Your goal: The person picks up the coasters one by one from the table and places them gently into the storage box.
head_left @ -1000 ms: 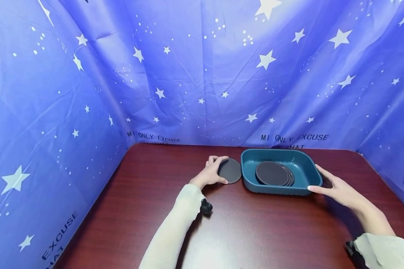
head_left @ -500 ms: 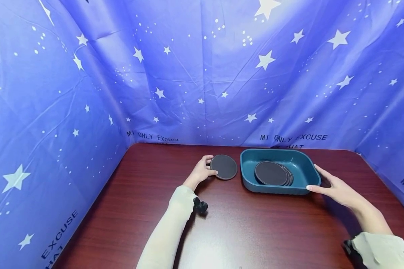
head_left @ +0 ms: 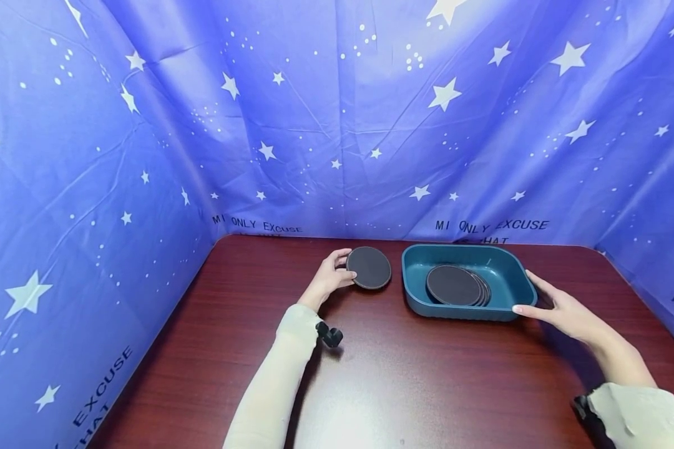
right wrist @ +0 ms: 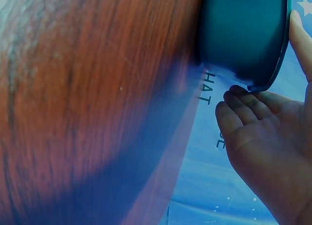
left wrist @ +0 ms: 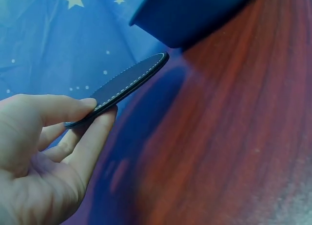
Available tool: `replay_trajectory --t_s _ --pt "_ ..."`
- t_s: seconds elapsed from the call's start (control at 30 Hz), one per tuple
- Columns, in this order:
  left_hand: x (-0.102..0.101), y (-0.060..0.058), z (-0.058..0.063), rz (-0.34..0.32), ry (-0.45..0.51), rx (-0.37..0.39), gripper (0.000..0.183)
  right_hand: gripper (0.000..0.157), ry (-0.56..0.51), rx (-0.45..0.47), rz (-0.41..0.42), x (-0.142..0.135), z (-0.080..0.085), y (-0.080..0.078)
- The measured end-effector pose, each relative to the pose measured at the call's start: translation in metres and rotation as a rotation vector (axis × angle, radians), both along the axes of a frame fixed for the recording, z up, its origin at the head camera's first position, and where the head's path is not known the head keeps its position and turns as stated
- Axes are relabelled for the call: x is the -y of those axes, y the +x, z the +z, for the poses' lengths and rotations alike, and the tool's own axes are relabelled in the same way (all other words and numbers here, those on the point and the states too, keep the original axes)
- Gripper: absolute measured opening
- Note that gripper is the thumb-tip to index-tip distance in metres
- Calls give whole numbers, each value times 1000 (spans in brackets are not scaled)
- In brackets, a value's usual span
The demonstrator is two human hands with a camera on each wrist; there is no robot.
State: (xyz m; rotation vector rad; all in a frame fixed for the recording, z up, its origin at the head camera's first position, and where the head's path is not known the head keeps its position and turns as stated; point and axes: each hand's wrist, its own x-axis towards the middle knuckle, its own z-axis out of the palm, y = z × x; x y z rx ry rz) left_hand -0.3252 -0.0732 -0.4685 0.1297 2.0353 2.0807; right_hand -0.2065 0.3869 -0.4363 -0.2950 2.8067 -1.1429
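My left hand [head_left: 329, 275] pinches a round dark coaster [head_left: 369, 268] by its left edge. In the left wrist view, the thumb presses the top of this coaster [left wrist: 129, 82], and fingers support it underneath. Pale stitching runs round its rim, and it is tilted above the table. To its right stands a teal rectangular basin [head_left: 460, 313] with a fanned stack of several similar coasters [head_left: 454, 285] inside. My right hand [head_left: 567, 315] holds the basin's right end, thumb at the front corner. The right wrist view shows thumb and index finger at the rim of the basin [right wrist: 243, 34].
The reddish-brown wooden table [head_left: 404, 380] extends in front of the basin and to the left. A blue star-patterned cloth [head_left: 314, 125] hangs behind the table and along both sides. Black wrist devices [head_left: 330, 335] sit at the sleeve cuffs.
My left hand has carried the coaster leftward and slightly up, away from beside the basin. My right hand, the basin and its stack have stayed in place.
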Motion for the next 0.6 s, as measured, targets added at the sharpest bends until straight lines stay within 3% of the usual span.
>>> replay_trajectory --t_s 0.2,0.6 --pt "-1 -3 8 -12 88 -7 67 87 8 -27 2 -1 0 0" --pt "-15 4 31 -80 149 -64 67 88 11 -33 5 1 3 0"
